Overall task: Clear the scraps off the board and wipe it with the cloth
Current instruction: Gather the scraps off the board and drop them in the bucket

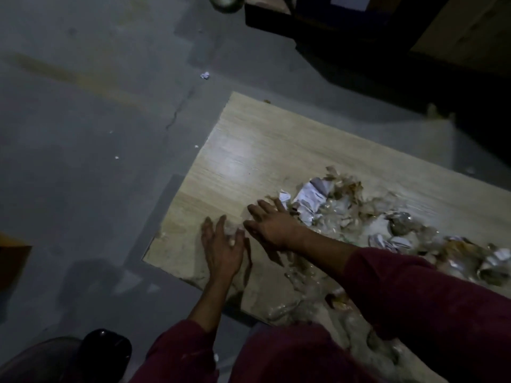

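Observation:
A pale wooden board [249, 150] lies on the grey floor. A heap of scraps [345, 214], crumpled paper, foil and clear plastic bits, spreads across its right half and down toward its near edge. My left hand [221, 247] lies flat on the board near its left end, fingers straight, with a small clear scrap [231, 232] beside the fingers. My right hand [268, 222] rests just right of it, fingers spread, touching the left edge of the heap. No cloth is in view.
A crumpled paper bit [205, 75] and small white specks lie on the floor beyond the board. Dark furniture [359, 51] stands at the back right. A black shiny object [106, 352] sits near the bottom left. An orange-brown edge [13, 252] shows at far left.

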### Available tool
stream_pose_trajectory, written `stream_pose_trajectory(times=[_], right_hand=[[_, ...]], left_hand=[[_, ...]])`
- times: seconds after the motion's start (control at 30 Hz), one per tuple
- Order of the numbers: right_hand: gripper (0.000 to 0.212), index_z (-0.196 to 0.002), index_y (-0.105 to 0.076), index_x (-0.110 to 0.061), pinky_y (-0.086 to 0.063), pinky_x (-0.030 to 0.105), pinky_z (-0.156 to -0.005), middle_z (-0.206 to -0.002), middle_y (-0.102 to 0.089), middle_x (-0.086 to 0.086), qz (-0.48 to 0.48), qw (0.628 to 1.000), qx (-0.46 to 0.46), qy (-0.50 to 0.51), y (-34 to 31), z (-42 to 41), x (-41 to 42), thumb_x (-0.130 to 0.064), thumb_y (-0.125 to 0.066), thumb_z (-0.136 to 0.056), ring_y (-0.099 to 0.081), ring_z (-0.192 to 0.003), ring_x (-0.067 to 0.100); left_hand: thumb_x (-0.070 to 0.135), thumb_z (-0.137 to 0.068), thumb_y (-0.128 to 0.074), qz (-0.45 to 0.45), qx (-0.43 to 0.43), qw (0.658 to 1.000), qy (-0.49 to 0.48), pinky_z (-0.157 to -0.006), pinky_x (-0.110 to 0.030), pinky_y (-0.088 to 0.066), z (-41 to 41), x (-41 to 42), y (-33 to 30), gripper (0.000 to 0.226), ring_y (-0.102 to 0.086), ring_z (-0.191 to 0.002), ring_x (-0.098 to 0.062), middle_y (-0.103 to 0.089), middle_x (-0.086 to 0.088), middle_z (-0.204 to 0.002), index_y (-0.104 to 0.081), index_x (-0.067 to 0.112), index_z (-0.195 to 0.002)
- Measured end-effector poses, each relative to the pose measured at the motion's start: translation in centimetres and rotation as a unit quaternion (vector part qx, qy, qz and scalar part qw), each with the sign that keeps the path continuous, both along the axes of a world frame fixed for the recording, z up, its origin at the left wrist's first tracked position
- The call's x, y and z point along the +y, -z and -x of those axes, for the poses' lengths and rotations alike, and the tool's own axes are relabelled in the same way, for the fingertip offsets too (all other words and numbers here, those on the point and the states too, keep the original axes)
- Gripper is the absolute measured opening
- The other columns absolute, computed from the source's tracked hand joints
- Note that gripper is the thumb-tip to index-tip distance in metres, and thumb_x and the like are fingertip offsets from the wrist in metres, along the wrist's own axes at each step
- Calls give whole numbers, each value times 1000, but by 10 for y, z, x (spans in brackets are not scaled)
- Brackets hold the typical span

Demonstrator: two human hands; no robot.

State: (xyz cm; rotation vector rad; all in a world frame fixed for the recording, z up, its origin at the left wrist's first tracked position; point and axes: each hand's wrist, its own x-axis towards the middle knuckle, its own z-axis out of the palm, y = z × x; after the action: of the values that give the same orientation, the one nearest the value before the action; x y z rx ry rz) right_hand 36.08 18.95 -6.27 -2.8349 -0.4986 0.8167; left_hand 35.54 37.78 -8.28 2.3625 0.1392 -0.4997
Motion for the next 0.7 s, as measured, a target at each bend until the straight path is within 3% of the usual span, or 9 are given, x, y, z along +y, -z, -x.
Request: stream_pose_trajectory(times=[0.1,0.17,0.23,0.37,0.43,0.5,0.57,0.63,0.7], right_hand=[[41,-121,-71,-25,-39,71,-105,-141,-60,16,57,998,8,-15,-4,34,-48,-47,-48,-96,-55,-131,42],[54,-122,-69,-18,-40,66,-106,-134,-62,16,64,997,47,-1,-14,53,-74,-51,-37,-95,-58,-127,40],[65,-138,-57,-12,-37,60,-110,-137,-59,16,52,997,41,32,-23,69,-94,-52,-32,-94,-54,-130,39],[81,-161,-21,-14,-19,62,-121,-158,-41,13,35,990,41,128,-38,110,-119,-55,-49,-96,-26,-153,34],[80,-160,-25,-16,-17,59,-123,-161,-38,11,5,985,-4,171,-47,129,-121,-62,-39,-96,-24,-154,32],[75,-155,-38,-18,-21,55,-122,-159,-42,10,-32,976,-66,206,-57,148,-116,-62,-31,-95,-31,-152,32],[64,-149,-47,-20,-32,52,-117,-154,-47,11,-55,964,-129,225,-62,168,-109,-52,-46,-93,-40,-145,34],[61,-144,-51,-23,-47,48,-104,-146,-52,10,-72,950,-165,257,-64,191,-99,-42,-62,-87,-50,-132,34],[58,-141,-53,-26,-56,42,-84,-135,-55,5,-88,927,-171,323,-68,216,-90,-38,-67,-86,-58,-115,30]], left_hand=[[69,-84,-33,41,16,995,90,-124,-48,-23,27,-46,-2,83,-10,-156,-26,-14,-11,-169,-38,25,-155],[67,-85,-30,61,28,986,149,-126,-44,-18,43,-73,-3,81,-8,-157,-24,-12,-11,-170,-33,28,-157],[66,-85,-24,56,42,979,191,-127,-44,-13,55,-92,-4,82,-7,-157,-24,-12,-11,-170,-27,30,-158],[62,-94,-22,-38,62,960,271,-123,-54,2,62,-112,-13,75,3,-158,-25,-10,-6,-170,-17,29,-162],[60,-99,-26,-43,54,959,274,-123,-55,5,60,-110,-20,70,8,-158,-24,-8,-7,-171,-18,29,-162],[69,-89,-16,-39,19,962,270,-124,-53,2,58,-100,-28,82,6,-158,-24,-10,-9,-170,-24,28,-160],[73,-83,-16,-19,-2,965,260,-125,-49,-8,57,-87,-35,89,-4,-158,-28,-15,-14,-169,-31,27,-158],[75,-82,-30,-4,7,965,261,-124,-47,-20,58,-74,-45,89,-14,-156,-31,-16,-15,-168,-31,28,-158],[79,-76,-51,-27,50,955,290,-122,-50,-22,65,-63,-57,101,-10,-156,-31,-5,-12,-170,-17,34,-160]])
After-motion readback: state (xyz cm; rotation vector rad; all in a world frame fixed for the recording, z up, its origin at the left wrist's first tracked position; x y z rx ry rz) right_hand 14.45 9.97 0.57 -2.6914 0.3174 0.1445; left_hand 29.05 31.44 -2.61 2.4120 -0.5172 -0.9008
